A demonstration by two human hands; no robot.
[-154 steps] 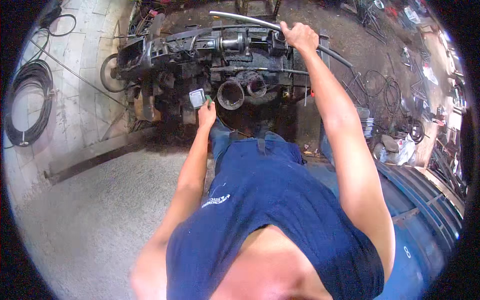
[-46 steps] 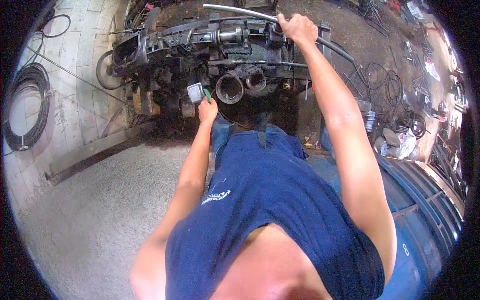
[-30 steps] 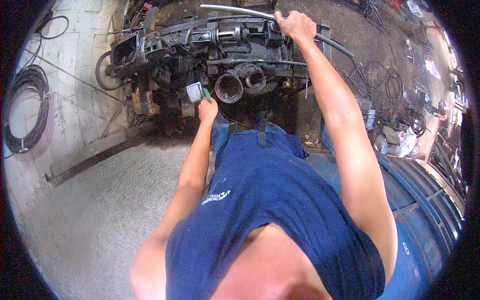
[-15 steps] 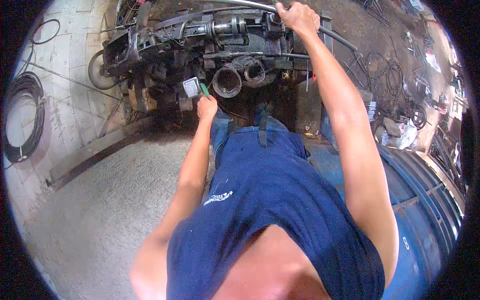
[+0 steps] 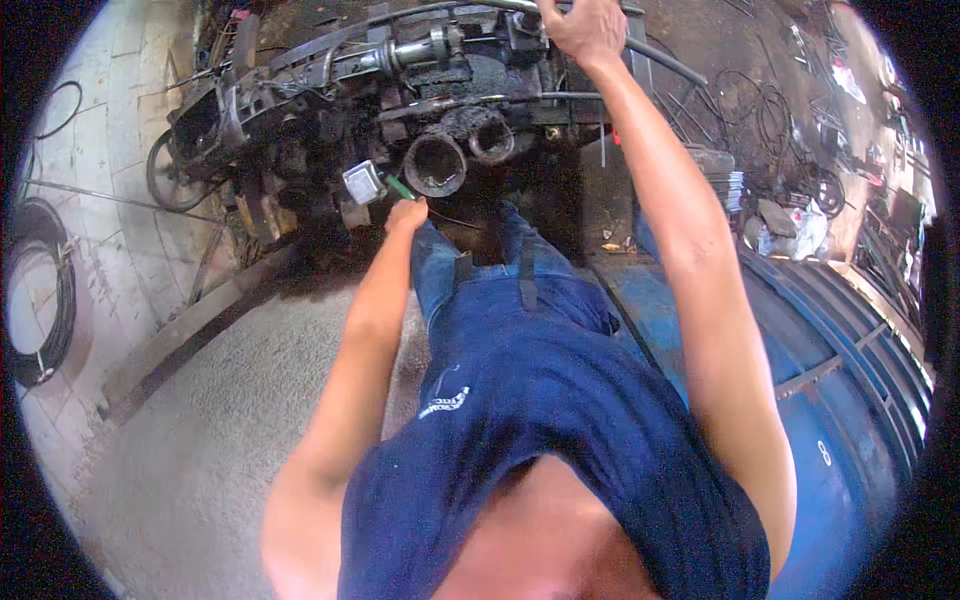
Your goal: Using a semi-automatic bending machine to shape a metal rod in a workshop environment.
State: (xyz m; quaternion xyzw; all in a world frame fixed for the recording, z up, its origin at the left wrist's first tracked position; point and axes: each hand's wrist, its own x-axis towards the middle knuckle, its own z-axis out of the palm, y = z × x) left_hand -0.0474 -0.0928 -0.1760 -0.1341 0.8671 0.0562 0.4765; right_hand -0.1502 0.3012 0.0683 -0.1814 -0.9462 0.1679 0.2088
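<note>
My right hand [image 5: 592, 32] is wrapped closed around a grey bar [image 5: 668, 62] at the top edge of the head view, the bar's near end slanting out past the right side of the dark machine [image 5: 465, 78]. In that same view I have my left hand [image 5: 407, 213] curled on a green handle [image 5: 400, 188] beside a pale square box [image 5: 364, 182], left of a round pipe mouth [image 5: 436, 165], though from here I can't tell whether handle and box join.

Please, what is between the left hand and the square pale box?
The head view shows a green part between the left hand and the pale box.
</note>
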